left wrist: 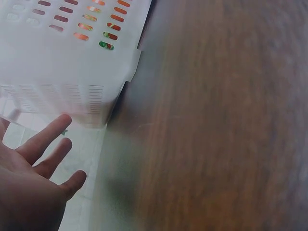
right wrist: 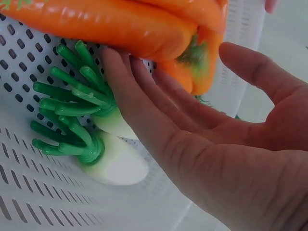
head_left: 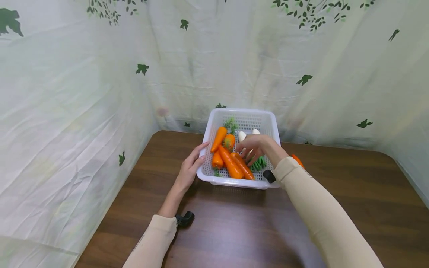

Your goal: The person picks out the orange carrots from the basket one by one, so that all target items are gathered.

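Note:
A white plastic basket holds toy-like vegetables. Its left rim meets my left hand; in the left wrist view, the fingers are spread and mostly straight beside the slotted outer wall. My right hand reaches inside with its palm empty and fingers parted from the thumb. Its fingertips reach between an orange carrot and two white radishes with green stalks, one partly hidden by the hand. An orange bell pepper sits beyond the fingers, towards the thumb. More carrots lie at the basket's left.
The basket stands near the back edge of a brown wood table. A red-orange pointed thing lies on the table to its right, partly behind the right sleeve. Pale leaf-printed curtains hang behind and along the left side.

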The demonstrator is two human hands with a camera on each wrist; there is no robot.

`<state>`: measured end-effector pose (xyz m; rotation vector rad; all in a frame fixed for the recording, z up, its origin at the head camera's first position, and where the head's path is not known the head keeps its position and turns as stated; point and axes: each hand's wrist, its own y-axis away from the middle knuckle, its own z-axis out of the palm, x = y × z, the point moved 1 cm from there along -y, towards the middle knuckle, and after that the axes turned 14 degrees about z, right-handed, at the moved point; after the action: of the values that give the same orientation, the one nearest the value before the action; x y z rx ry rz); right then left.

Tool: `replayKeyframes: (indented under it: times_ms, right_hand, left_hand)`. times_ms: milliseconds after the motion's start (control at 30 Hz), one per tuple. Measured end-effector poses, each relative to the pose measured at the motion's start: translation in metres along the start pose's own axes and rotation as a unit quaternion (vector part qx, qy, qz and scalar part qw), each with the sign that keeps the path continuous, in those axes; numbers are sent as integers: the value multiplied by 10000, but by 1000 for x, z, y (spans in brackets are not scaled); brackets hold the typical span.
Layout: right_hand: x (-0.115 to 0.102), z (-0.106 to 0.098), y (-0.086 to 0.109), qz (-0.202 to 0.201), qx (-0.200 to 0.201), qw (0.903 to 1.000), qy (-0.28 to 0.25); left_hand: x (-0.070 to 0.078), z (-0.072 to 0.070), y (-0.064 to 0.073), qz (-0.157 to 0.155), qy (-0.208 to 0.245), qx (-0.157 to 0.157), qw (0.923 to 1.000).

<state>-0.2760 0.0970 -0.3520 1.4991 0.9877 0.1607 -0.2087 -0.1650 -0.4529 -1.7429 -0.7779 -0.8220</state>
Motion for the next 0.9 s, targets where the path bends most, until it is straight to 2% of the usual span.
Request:
replayKeyframes:
  times_ms: [100,300,467,667,900]
  right_hand:
    - [-1,3,-2,43,-45,10000,56]
    - [-8,11,-2,-115,-260,9973,682]
    - [-10,18,-9,-78,-527,9936,992]
    - [-4,22,-21,36,-586,9940,920]
    - [-3,18,-21,-54,-308,9970,712]
  left_hand:
    - [0,-1,0,30,8,2,10000]
    - [-2,-4,2,-18,-68,36,10000]
    - [-2,-6,3,-54,-181,26,9998]
    - [-2,-5,3,-108,-285,-41,9995]
    - [-3,-3,0,-106,-186,-127,9997]
